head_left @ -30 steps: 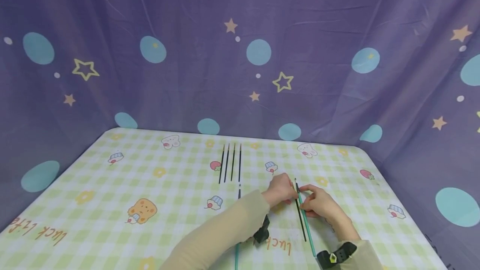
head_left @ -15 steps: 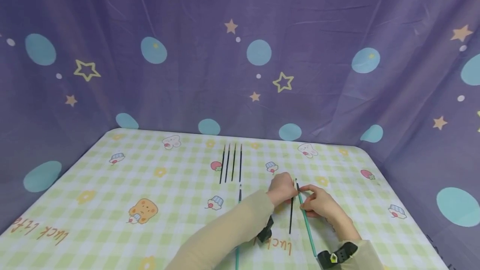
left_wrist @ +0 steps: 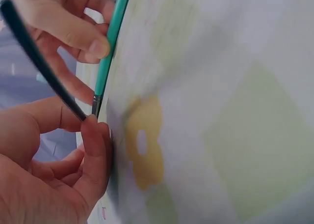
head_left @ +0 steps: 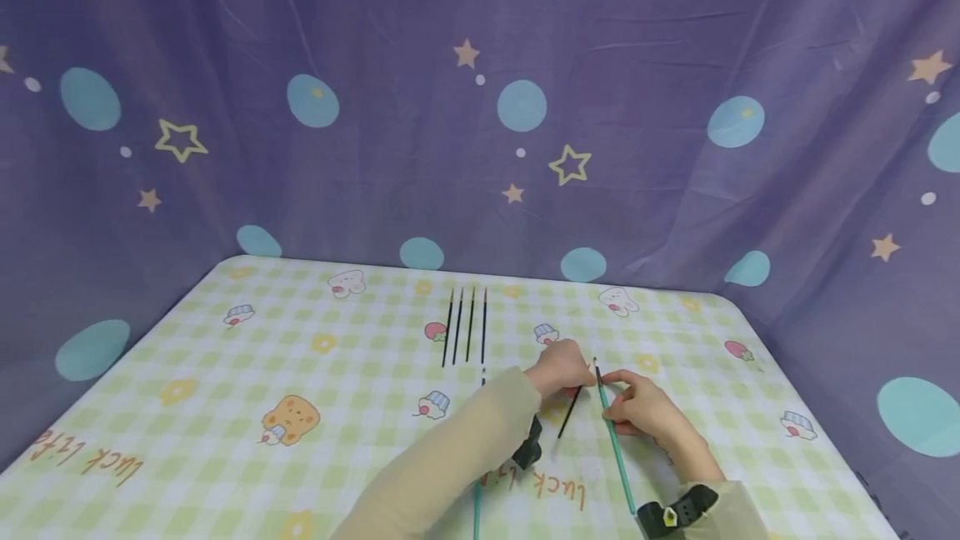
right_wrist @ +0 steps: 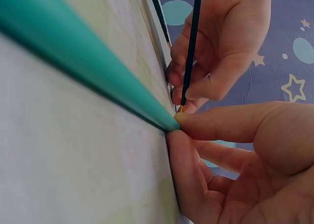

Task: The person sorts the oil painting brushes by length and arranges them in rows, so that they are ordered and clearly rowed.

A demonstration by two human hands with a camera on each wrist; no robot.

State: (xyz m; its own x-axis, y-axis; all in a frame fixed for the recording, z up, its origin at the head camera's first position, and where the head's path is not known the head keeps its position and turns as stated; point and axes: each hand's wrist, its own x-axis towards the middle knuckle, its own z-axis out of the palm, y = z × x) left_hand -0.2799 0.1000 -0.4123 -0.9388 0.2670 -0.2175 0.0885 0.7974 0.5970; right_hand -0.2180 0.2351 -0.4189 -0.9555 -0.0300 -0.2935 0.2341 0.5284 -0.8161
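My left hand (head_left: 562,367) pinches a thin black paintbrush (head_left: 570,413) near its bristle end. The handle of that brush slants toward me and to the left, raised off the cloth in the left wrist view. Close by on the right, my right hand (head_left: 641,407) holds a teal paintbrush (head_left: 618,461) between thumb and fingers near its dark ferrule. This brush (right_wrist: 88,57) lies low along the cloth, bristles pointing away. The fingertips of both hands almost meet in the right wrist view. The black brush's bristles are mostly hidden by fingers.
Several thin black paintbrushes (head_left: 469,327) lie side by side at the back middle of the table. Another teal paintbrush (head_left: 477,511) lies partly under my left sleeve (head_left: 450,457). A checked cloth (head_left: 360,407) covers the table; a purple curtain (head_left: 420,148) surrounds it.
The black paintbrush has left its place alongside the teal one; its handle end has swung left and up in my left hand. The right hand and teal brush have stayed put.
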